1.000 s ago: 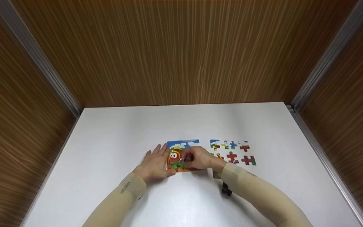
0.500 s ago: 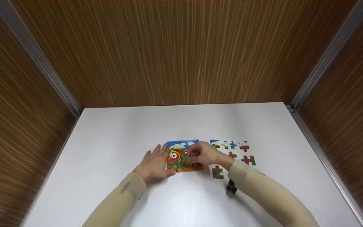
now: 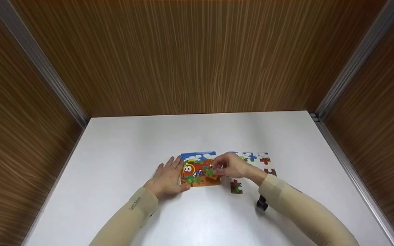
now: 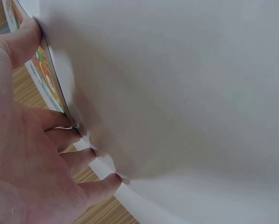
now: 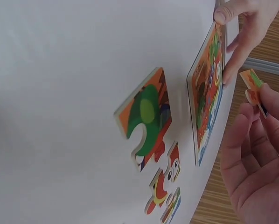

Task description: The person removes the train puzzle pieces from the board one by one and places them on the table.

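Note:
A picture puzzle board (image 3: pixel 202 181) with a cartoon scene lies on the white table. My left hand (image 3: pixel 167 177) rests flat at its left side, fingers spread, thumb by the lower left corner; in the left wrist view the thumb (image 4: pixel 26 43) and fingers touch the board's edge. My right hand (image 3: pixel 234 166) is over the board's right side. Between thumb and fingers it pinches a small orange and green puzzle piece (image 5: pixel 254 91), raised off the table. Close by, below the right hand in the head view, lies a loose green and red puzzle piece (image 3: pixel 236 187).
Several more loose puzzle pieces lie right of the board, among them a blue and white piece (image 3: pixel 249 156) and a red one (image 3: pixel 264 160). My right arm partly hides others. A wood-grain panel (image 3: pixel 197 58) stands behind the table (image 3: pixel 142 136).
My right hand has moved from the middle of the board to its right side, with the puzzle piece between its fingers. My left hand has stayed in place.

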{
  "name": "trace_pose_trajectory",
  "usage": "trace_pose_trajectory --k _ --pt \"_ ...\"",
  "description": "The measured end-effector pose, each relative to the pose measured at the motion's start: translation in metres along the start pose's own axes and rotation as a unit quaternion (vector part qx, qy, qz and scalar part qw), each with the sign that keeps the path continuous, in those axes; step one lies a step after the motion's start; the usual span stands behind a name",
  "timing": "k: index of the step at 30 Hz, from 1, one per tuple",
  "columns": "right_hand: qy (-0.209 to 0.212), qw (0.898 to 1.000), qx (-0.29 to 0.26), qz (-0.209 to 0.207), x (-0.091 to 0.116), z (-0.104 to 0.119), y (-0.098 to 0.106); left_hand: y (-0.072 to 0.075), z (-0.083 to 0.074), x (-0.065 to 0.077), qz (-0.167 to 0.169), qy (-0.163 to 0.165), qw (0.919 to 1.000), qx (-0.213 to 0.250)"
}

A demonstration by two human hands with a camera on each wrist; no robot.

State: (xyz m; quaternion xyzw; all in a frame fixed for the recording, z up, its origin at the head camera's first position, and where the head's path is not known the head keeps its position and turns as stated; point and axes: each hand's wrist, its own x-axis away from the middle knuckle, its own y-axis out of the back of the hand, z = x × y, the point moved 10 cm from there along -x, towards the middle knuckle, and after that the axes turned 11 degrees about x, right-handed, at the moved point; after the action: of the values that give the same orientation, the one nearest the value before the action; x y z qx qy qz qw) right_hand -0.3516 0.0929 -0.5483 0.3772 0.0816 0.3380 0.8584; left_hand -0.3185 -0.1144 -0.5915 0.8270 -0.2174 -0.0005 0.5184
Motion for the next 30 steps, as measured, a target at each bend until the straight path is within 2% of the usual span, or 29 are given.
trace_pose_trajectory --k 12,21,30 --pt "-0.021 1.0 -0.007 -0.013 0.022 -0.011 0.011 0.0 -0.001 0.001 -0.004 -0.006 1.0 0.001" --pt "0.007 0.999 0.035 -0.021 0.039 -0.015 0.023 -0.001 0.0 0.002 -0.002 -0.003 1.0 0.003" --pt "-0.007 0.997 0.062 -0.042 0.052 -0.031 0.036 -0.002 0.002 0.002 -0.007 0.006 0.9999 0.007"
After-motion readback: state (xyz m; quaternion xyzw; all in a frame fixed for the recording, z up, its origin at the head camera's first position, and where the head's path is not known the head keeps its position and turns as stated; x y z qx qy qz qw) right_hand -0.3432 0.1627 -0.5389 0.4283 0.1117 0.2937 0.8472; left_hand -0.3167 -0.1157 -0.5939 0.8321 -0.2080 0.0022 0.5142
